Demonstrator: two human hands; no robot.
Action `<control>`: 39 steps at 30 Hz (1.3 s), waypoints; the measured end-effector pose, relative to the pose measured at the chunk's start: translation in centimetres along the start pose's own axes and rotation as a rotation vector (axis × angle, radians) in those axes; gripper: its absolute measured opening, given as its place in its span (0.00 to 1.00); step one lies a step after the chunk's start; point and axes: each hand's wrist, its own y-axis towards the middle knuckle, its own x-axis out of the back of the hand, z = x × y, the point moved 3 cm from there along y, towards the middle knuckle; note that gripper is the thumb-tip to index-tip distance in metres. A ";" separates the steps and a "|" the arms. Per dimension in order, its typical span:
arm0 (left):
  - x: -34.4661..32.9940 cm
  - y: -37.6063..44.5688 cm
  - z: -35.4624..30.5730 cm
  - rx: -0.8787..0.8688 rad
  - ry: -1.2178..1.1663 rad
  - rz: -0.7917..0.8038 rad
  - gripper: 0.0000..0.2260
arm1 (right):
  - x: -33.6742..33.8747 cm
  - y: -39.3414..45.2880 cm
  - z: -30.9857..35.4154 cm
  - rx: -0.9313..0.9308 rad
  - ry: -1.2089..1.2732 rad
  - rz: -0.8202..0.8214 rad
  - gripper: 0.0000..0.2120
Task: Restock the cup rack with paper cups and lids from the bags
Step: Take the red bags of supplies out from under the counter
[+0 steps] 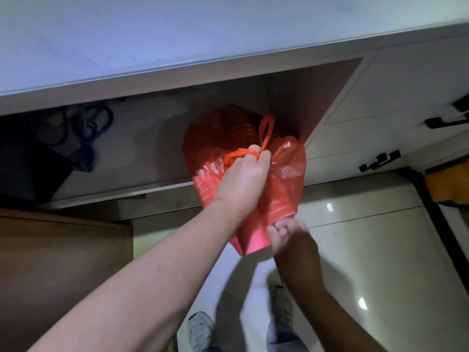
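My left hand (243,179) grips the twisted handles of a red plastic bag (286,174) at the open cabinet (157,138) under the surface (152,34), while my right hand (289,237) pinches the bag's lower edge above the tiled floor (368,250).

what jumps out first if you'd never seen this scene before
The bright red plastic bag at the centre, held up in front of the open cabinet under the white counter, with ridged stacked shapes showing through it. The left hand has its grip on the bag's twisted handles, while the right hand pinches the bag's lower corner. Dark cables lie in the cabinet's left side, and grey shoes stand on the glossy floor below.
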 end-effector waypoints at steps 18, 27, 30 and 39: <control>1.5 -6.9 0.2 -0.017 -0.119 -0.073 0.18 | -0.3 8.2 7.5 0.201 0.152 0.002 0.15; 7.0 -13.6 -4.2 -0.243 0.158 0.004 0.23 | 10.2 1.7 7.7 0.149 0.032 -0.018 0.14; 9.5 -14.1 -6.9 -0.295 0.170 0.070 0.21 | 15.3 -1.9 7.2 0.124 -0.044 -0.013 0.13; 15.6 -13.6 -21.6 -0.530 0.123 0.150 0.22 | 32.1 -11.2 5.9 -0.111 -0.070 -0.132 0.19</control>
